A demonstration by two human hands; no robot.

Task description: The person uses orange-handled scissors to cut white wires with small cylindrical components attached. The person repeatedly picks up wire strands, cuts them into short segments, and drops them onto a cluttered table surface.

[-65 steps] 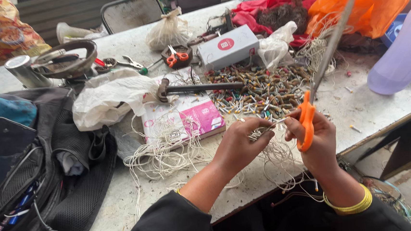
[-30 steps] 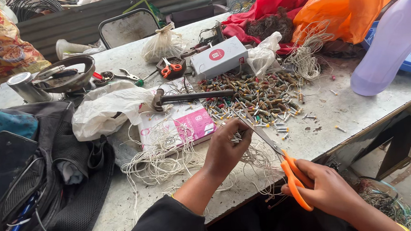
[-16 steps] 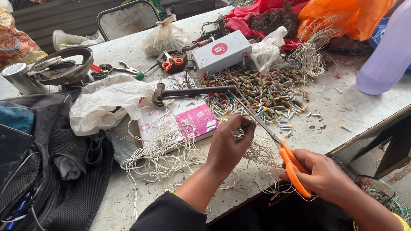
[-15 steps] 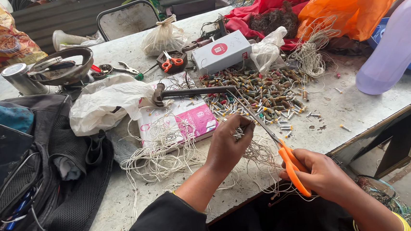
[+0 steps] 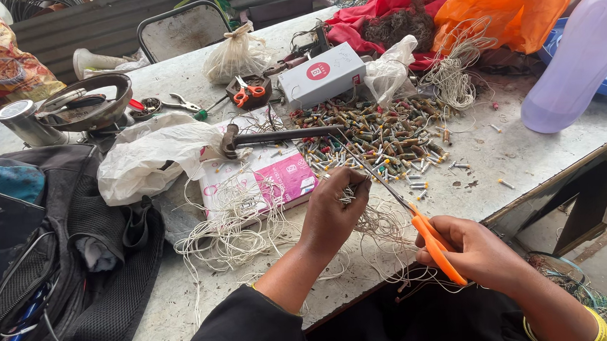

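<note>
My left hand (image 5: 335, 214) pinches a bundle of pale string (image 5: 374, 219) above the table (image 5: 530, 158) edge; my right hand (image 5: 476, 251) is clenched around the orange-handled scissors (image 5: 421, 223), whose blades slant up toward my left fingertips. Loose string lies tangled beneath, beside the pink-and-white box (image 5: 265, 184); a heap of small coloured tubes (image 5: 379, 133) sits just beyond.

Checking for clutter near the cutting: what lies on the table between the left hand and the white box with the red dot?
In the head view, between the left hand and the white box lies a heap of small cylindrical pieces, crossed by a hammer's dark handle.
</note>
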